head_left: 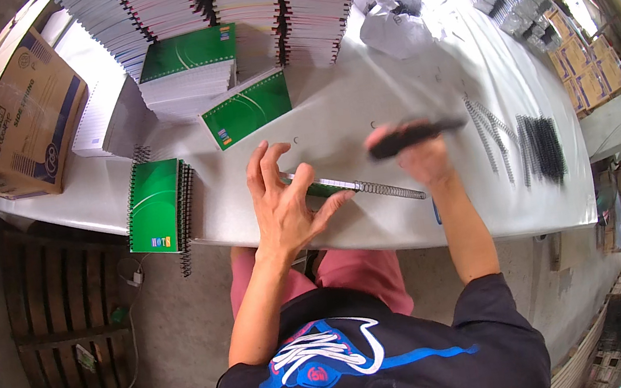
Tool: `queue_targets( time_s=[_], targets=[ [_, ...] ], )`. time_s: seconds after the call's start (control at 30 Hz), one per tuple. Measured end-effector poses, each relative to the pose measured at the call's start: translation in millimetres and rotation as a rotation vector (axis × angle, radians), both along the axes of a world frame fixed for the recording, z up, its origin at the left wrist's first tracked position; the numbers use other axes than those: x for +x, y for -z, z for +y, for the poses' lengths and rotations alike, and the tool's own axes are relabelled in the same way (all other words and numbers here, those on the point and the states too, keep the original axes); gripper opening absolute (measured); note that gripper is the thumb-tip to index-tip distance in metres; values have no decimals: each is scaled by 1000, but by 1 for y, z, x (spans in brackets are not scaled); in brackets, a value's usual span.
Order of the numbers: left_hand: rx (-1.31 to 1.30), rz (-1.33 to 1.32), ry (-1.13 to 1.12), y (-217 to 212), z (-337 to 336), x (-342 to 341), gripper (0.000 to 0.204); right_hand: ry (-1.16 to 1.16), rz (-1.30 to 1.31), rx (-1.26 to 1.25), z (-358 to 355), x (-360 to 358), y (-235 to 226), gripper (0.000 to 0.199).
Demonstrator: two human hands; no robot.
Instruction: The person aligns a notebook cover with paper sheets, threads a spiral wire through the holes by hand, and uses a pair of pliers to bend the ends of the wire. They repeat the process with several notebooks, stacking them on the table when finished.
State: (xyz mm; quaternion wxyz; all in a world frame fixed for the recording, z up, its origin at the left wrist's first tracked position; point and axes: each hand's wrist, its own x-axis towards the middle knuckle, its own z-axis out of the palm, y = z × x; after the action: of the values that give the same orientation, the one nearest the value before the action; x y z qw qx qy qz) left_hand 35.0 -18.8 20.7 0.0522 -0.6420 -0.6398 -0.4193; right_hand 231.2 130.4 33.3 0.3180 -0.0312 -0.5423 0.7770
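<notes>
My left hand (280,206) holds a narrow notebook (328,188) on edge between thumb and fingers, its other fingers raised and curled. Only a sliver of the green cover shows. A dark wire coil (394,190) sticks out from the notebook's right end, over the table. My right hand (426,159) is closed round a long black tool (414,137), smeared by motion, so its exact kind cannot be made out. The tool is above and apart from the coil. To the left lies a stack of green spiral notebooks (155,209), with coils protruding past their edges.
Tall stacks of notebooks (243,11) stand at the back of the white-covered table (360,98). A green cover sheet (248,111) leans by white page stacks. A cardboard box (22,117) is at left; crumpled white plastic (393,21) behind; black coils (541,149) at right.
</notes>
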Motion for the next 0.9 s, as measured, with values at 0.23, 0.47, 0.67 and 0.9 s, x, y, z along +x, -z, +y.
queue_targets(
  time_s=[0.23, 0.47, 0.67, 0.9],
  targets=[
    [-6, -45, 46, 5, 3, -3, 43, -237, -36, 137, -8, -19, 1, 29],
    [-62, 9, 54, -3, 5, -6, 45, -24, -401, 333, -14, -18, -7, 36],
    [-20, -186, 27, 3, 8, -8, 51, -29, -242, 467, -21, -22, -8, 20],
    [50, -462, 71, 17, 12, -12, 71, 46, -604, 595, -24, -40, -21, 38]
  ],
)
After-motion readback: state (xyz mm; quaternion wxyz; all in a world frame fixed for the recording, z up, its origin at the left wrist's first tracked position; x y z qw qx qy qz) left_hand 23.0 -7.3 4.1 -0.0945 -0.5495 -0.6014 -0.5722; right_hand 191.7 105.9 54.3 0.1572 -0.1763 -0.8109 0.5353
